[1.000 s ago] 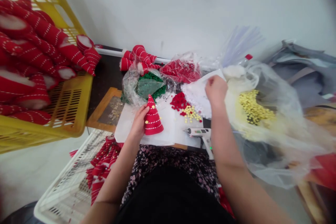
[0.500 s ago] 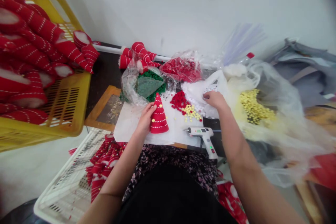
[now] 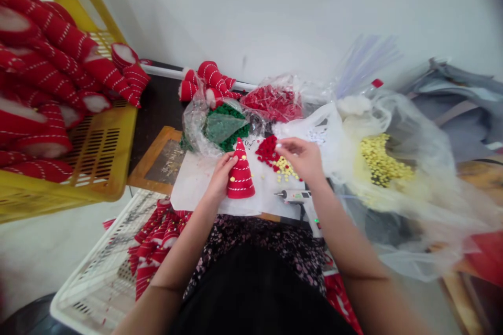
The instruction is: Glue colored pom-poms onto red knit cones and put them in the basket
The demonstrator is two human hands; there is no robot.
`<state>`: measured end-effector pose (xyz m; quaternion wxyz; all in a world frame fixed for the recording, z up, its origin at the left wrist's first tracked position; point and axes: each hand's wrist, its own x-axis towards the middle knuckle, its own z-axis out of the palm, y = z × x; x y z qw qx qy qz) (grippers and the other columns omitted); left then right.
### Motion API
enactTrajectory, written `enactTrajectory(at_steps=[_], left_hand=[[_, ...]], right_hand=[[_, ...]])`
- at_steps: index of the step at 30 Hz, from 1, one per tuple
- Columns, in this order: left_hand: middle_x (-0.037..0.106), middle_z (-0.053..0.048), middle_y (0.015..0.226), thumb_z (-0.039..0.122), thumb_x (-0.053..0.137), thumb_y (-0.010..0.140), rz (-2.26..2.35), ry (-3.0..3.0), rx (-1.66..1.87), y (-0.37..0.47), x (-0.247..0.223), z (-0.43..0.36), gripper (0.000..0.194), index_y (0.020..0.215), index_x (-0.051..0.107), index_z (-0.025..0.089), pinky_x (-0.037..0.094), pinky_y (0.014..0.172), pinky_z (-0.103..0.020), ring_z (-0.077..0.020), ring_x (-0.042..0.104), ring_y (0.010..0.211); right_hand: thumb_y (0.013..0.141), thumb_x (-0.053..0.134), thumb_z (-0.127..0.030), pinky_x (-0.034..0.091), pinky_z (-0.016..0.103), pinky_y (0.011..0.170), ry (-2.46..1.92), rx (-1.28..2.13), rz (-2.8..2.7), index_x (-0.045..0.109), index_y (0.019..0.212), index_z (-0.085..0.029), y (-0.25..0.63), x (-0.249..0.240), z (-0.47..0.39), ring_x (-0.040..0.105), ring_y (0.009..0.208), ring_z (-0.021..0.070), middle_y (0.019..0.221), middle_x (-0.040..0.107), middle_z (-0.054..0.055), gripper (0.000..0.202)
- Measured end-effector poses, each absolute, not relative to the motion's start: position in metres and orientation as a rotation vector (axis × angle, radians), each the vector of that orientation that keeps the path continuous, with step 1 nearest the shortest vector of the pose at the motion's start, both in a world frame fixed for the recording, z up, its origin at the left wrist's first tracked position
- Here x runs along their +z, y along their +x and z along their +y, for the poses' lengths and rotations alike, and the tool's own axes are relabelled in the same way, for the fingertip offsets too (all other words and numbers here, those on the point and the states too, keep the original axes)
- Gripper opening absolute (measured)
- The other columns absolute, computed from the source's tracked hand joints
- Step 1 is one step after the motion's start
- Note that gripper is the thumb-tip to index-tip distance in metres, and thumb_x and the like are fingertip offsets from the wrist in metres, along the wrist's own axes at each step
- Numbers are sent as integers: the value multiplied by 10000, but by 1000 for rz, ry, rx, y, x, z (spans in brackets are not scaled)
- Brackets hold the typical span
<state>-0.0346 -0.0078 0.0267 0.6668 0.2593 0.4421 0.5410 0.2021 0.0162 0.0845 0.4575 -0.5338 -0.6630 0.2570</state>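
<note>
My left hand [image 3: 222,175] grips the side of a red cone [image 3: 240,178] with white stitched lines and small yellow pompoms, upright over white paper [image 3: 194,178]. My right hand [image 3: 301,157] pinches a small white pompom [image 3: 279,145] between its fingertips. Beneath and beside those fingers are a pile of red pompoms [image 3: 267,148] and scattered yellow pompoms [image 3: 286,168]. A white glue gun [image 3: 297,196] lies below my right hand, its handle partly hidden by my forearm.
A yellow crate [image 3: 106,152] of red cones stands at the left, a white basket [image 3: 84,277] below it. Behind the paper are bags of green pompoms [image 3: 226,126] and red material [image 3: 273,103]. A clear bag with yellow pompoms [image 3: 385,159] lies at the right.
My right hand has moved left from the white pompom bag to beside the red pile, now with a white pompom visible. The cone has shifted slightly right in my left hand.
</note>
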Motion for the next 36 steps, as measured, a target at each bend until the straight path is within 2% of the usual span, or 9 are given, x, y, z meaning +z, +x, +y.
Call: enactTrajectory(at_steps=[5,9,12,17,21,24,28,33,36], left_hand=[[728,10,879,407,840,721,961,639,1273,-33,25,-6,309,938,709,231,529,777,-292,-190,674,808],[724,8,864,398,831,723,979,648,1287,-34,25,-5,285,921,715,230,527,786,-296,-192,666,808],[722,2,870,412,825,717,1002,655,1280,-33,25,-5,301,926,708,231,525,793,-309,-202,664,816],[731,4,891,425,836,705,1000,631,1277,-33,25,-6,344,953,702,228,524,773,-303,-195,670,807],[730,7,865,446,875,666,1001,549,1280,-37,26,-8,426,973,685,219,526,736,-297,-190,681,765],[726,9,835,457,909,623,1006,504,1287,-42,28,-9,485,964,665,212,531,736,-298,-185,685,738],[724,13,803,465,920,615,986,487,1276,-49,25,-10,496,960,669,212,539,720,-295,-179,684,710],[764,-28,863,490,902,642,990,474,1303,-54,12,-5,533,1022,668,199,565,766,-322,-236,754,851],[789,-58,903,498,890,668,948,501,1263,-55,12,-4,543,1061,672,193,588,816,-359,-284,778,951]], right_hand=[[940,730,-249,596,325,755,-955,864,-1923,841,956,-248,149,87,-18,732,835,187,1011,804,57,112],[941,701,-164,607,335,777,-958,836,-2018,817,984,-244,141,87,-26,714,792,180,983,800,48,148],[918,733,-141,598,333,777,-989,807,-2066,800,939,-231,141,87,-27,706,774,184,905,792,35,114],[930,741,-182,583,333,794,-952,803,-2100,843,898,-258,150,82,-16,732,881,199,974,796,47,131],[950,716,-243,568,299,705,-1173,707,-1937,856,962,-228,163,73,27,719,777,183,953,802,53,141],[939,661,-132,580,339,874,-1522,520,-2025,853,1007,-186,157,69,66,762,896,226,1006,832,86,210],[1024,542,-112,514,324,1056,-1625,404,-2415,800,1224,-153,126,69,99,738,1177,245,1254,802,135,329],[983,488,2,517,366,1030,-1756,369,-2504,784,1170,-35,98,64,113,741,1190,322,1246,761,290,352],[983,467,9,520,371,1030,-1833,367,-2517,776,1180,-25,97,61,118,744,1197,329,1228,760,311,367]])
